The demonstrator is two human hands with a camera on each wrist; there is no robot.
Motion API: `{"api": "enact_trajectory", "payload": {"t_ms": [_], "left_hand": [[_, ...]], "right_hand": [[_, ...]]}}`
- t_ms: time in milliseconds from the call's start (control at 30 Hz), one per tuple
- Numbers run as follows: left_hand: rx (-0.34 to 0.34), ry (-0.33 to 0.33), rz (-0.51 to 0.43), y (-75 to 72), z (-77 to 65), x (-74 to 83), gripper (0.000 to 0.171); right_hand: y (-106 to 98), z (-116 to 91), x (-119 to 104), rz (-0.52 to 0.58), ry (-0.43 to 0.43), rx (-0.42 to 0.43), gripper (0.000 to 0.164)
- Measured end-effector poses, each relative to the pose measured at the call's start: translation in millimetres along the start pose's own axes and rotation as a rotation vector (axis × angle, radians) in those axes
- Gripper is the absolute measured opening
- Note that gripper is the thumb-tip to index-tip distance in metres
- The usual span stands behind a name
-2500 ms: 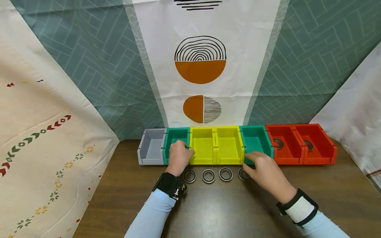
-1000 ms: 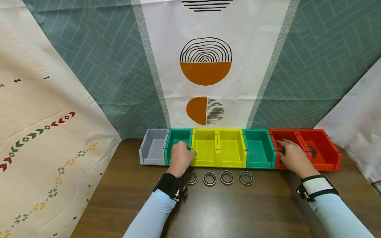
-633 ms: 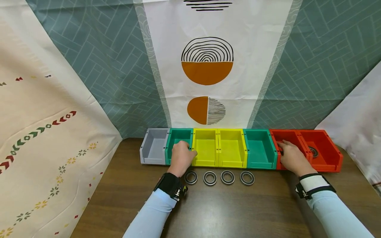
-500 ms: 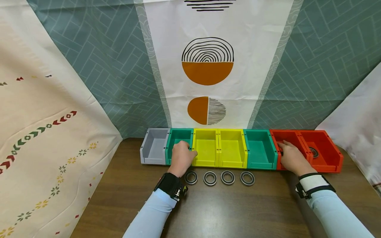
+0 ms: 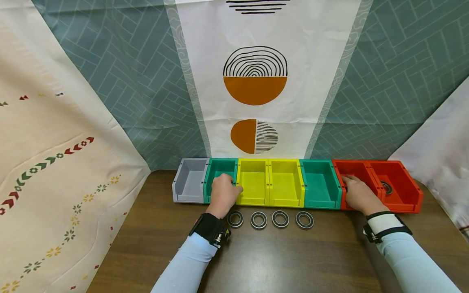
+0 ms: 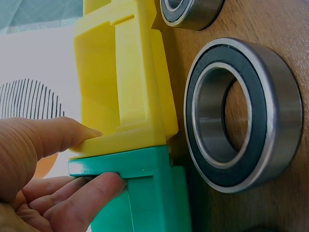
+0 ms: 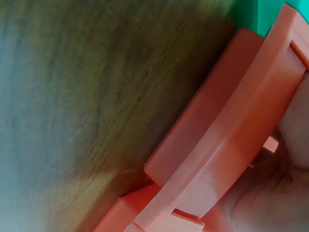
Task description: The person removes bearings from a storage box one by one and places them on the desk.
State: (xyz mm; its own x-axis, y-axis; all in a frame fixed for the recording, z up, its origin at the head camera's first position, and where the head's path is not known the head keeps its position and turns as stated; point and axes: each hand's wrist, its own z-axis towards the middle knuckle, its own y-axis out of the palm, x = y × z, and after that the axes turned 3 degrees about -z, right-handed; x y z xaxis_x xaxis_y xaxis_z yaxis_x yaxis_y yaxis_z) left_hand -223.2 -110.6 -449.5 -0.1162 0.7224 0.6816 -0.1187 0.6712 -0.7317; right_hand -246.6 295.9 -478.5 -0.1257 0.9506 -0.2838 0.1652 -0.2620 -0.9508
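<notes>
My left hand (image 5: 223, 195) grips the adjoining walls of the left green bin (image 5: 218, 166) and the left yellow bin (image 5: 253, 183). In the left wrist view its thumb lies on the yellow side and its fingers inside the green bin. My right hand (image 5: 360, 195) reaches into the left red bin (image 5: 351, 166), its fingertips low inside. The bearing seen there earlier is hidden, so whether the fingers hold it cannot be told. Another bearing (image 5: 386, 187) lies in the right red bin (image 5: 399, 175). A large bearing (image 6: 241, 48) rests on the table near my left hand.
Several bearings (image 5: 280, 212) lie in a row on the brown table (image 5: 275, 260) before the bins. A grey bin (image 5: 190, 183), a second yellow bin (image 5: 285, 183) and a second green bin (image 5: 320, 183) complete the row. Patterned cloth (image 5: 146, 81) hangs behind.
My right hand has moved right from the second green bin's front into the left red bin, covering the bearing there. My left hand has stayed at the bin walls. The view shifted slightly.
</notes>
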Motion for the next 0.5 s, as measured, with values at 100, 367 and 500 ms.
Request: {"api": "enact_trajectory", "payload": {"t_ms": [100, 367, 500], "left_hand": [[-0.002, -0.003, 0.006, 0.1, 0.2, -0.1, 0.017], [-0.006, -0.017, 0.005, 0.4, 0.5, -0.4, 0.018], [-0.003, -0.012, 0.002, 0.5, 0.4, -0.4, 0.018]], "right_hand": [[0.0, -0.4, -1.3, 0.002, 0.008, 0.012, 0.055], [0.2, -2.3, -3.2, -0.019, 0.029, 0.051, 0.051], [0.1, -3.6, -4.9, -0.024, 0.027, 0.065, 0.049]]}}
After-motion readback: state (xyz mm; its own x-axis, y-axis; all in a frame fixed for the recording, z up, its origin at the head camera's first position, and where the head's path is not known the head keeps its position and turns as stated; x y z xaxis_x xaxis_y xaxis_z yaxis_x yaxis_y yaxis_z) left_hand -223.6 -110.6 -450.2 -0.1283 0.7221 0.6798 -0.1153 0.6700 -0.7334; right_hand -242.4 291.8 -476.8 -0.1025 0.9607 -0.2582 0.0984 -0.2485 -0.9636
